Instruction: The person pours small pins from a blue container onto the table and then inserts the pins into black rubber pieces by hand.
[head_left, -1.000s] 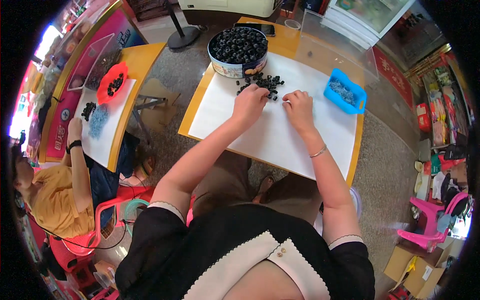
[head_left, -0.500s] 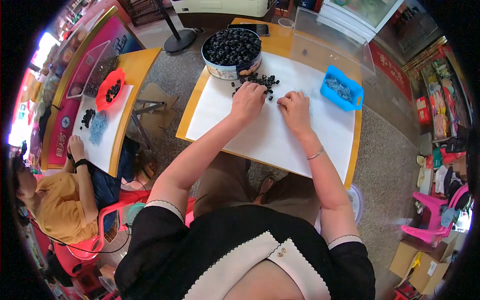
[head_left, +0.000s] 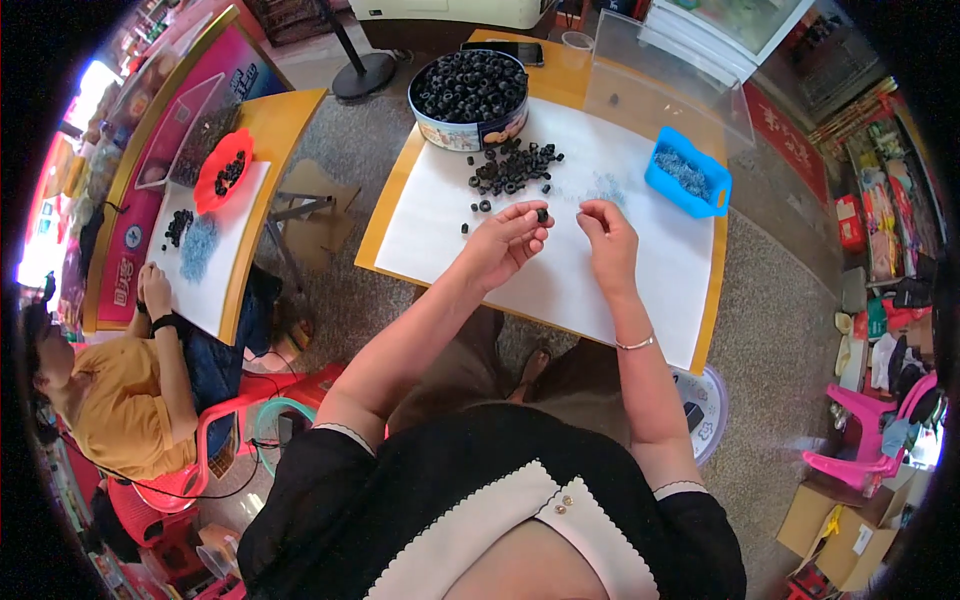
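Note:
Between the thumb and fingertips of my left hand (head_left: 505,245) is a small black ring-shaped part (head_left: 542,215), raised over the white sheet (head_left: 560,285). Close by on the right, my right hand (head_left: 612,245) has its thumb and forefinger pinched together; whatever they hold is too small to make out. A loose pile of black parts (head_left: 512,168) lies beyond my left hand, with a few strays nearer me. Past my right fingers, small pale blue pieces (head_left: 606,188) are scattered on the sheet. More of them fill a blue tray (head_left: 690,178) at the right.
A round tin (head_left: 468,134) heaped with black parts stands at the table's far left, a dark phone (head_left: 515,52) behind it. A clear plastic panel (head_left: 655,85) is at the far right. To the left, a person in yellow (head_left: 130,410) sits at another table with a red tray (head_left: 208,190).
My left hand has come off the black pile toward me with one black part pinched. My right hand has drawn slightly nearer and rightward. The pile now shows more spread out.

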